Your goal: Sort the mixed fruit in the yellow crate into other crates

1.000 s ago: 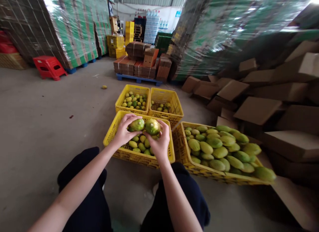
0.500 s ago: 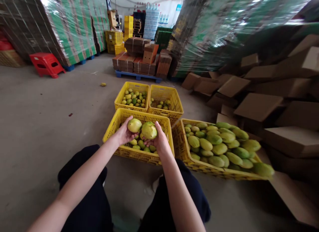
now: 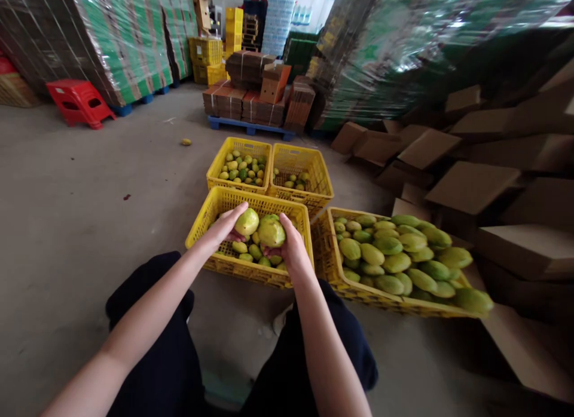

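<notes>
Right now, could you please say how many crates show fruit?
4: one crate beneath the hands, two crates side by side beyond, one heaped crate at right. Background crates hide their contents.

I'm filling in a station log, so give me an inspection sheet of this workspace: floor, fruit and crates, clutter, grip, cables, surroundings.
Surface: grey floor with a small dark reddish mark.
Job's things: yellow-green fruit in four yellow crates; the right-hand crate is heaped above its rim, the back right crate holds only a few.
Clutter: jumbled cardboard boxes at right; one loose fruit on the floor.
Grip: left hand and right hand each hold one fruit above the front crate.
Cables: nothing seen.
Surroundings: red stool, blue pallet of bundled cardboard, plastic-wrapped stacks either side.
</notes>
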### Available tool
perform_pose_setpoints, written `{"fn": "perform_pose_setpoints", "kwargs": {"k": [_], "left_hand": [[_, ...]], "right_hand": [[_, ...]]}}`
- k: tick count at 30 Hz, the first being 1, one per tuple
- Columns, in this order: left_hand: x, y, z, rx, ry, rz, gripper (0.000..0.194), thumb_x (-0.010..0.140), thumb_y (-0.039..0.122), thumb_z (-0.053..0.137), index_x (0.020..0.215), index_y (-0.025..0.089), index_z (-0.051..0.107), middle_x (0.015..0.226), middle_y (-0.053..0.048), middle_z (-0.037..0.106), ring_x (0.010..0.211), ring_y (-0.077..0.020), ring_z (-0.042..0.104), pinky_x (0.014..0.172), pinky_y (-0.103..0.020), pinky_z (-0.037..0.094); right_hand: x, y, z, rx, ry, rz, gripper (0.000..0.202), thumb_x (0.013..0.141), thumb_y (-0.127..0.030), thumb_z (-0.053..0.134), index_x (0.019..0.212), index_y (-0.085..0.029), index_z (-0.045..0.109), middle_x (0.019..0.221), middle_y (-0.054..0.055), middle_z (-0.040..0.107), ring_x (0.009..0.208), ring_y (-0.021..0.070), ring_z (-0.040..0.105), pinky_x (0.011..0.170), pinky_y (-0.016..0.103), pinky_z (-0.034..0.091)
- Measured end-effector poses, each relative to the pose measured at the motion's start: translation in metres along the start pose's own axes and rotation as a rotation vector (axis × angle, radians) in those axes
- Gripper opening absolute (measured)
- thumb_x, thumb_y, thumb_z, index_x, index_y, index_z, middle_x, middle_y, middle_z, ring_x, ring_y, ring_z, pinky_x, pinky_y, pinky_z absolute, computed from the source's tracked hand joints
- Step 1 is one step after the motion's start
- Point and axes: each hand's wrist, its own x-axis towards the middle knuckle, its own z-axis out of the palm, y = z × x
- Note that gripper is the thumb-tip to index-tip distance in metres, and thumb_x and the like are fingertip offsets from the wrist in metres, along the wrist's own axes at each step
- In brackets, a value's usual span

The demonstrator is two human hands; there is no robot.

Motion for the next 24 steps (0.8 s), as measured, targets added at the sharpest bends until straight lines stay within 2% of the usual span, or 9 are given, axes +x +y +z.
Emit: {"fn": "perform_pose_setpoints", "kwargs": {"k": [3, 5, 10, 18, 21, 24], "left_hand": [[-0.003, -0.001, -0.001, 0.085, 0.028, 0.077, 0.057, 0.078, 0.074, 0.067, 0.082, 0.018, 0.066, 0.058, -0.002, 0.066, 0.043, -0.0119, 0.06, 0.04, -0.018, 0.046], [-0.005, 0.0, 0.0, 0.111, 0.038, 0.088, 0.057, 0.079, 0.075, 0.066, 0.082, 0.018, 0.064, 0.06, -0.002, 0.066, 0.043, -0.0116, 0.06, 0.04, -0.018, 0.046], [-0.007, 0.001, -0.001, 0.172, 0.05, 0.108, 0.056, 0.081, 0.075, 0.063, 0.082, 0.019, 0.06, 0.058, -0.001, 0.065, 0.044, -0.013, 0.06, 0.041, -0.02, 0.047], [-0.007, -0.005, -0.007, 0.227, -0.007, 0.238, 0.056, 0.083, 0.077, 0.057, 0.078, 0.021, 0.056, 0.062, -0.002, 0.062, 0.05, -0.0159, 0.06, 0.045, -0.025, 0.046], [-0.011, -0.005, -0.007, 0.258, 0.012, 0.306, 0.05, 0.086, 0.072, 0.057, 0.077, 0.022, 0.053, 0.065, 0.0, 0.059, 0.058, -0.0177, 0.06, 0.049, -0.025, 0.045], [-0.015, -0.003, -0.007, 0.333, 0.088, 0.433, 0.043, 0.089, 0.064, 0.057, 0.074, 0.024, 0.051, 0.065, 0.0, 0.056, 0.069, -0.0205, 0.061, 0.06, -0.027, 0.046]], "right_hand": [[-0.001, 0.0, 0.001, -0.028, 0.01, 0.103, 0.048, 0.078, -0.068, 0.071, 0.086, -0.023, 0.059, 0.058, 0.002, 0.07, 0.041, 0.0191, 0.064, 0.034, 0.027, 0.049], [-0.001, 0.0, 0.002, -0.026, 0.021, 0.108, 0.048, 0.079, -0.068, 0.07, 0.086, -0.023, 0.058, 0.058, 0.001, 0.07, 0.041, 0.0189, 0.064, 0.034, 0.027, 0.049], [-0.001, -0.001, 0.003, -0.022, 0.042, 0.096, 0.047, 0.078, -0.066, 0.071, 0.091, -0.022, 0.06, 0.063, 0.001, 0.072, 0.039, 0.0164, 0.061, 0.033, 0.026, 0.048], [-0.008, -0.008, 0.007, -0.075, 0.056, 0.062, 0.046, 0.075, -0.064, 0.074, 0.089, -0.022, 0.06, 0.063, -0.002, 0.069, 0.039, 0.0144, 0.059, 0.033, 0.025, 0.047], [-0.013, -0.009, 0.011, -0.104, 0.102, 0.031, 0.045, 0.072, -0.062, 0.077, 0.087, -0.023, 0.06, 0.067, -0.002, 0.069, 0.046, 0.0149, 0.062, 0.035, 0.025, 0.048], [-0.016, -0.009, 0.013, -0.144, 0.141, -0.032, 0.042, 0.069, -0.058, 0.08, 0.085, -0.024, 0.063, 0.069, -0.003, 0.069, 0.058, 0.0162, 0.065, 0.044, 0.025, 0.051]]}}
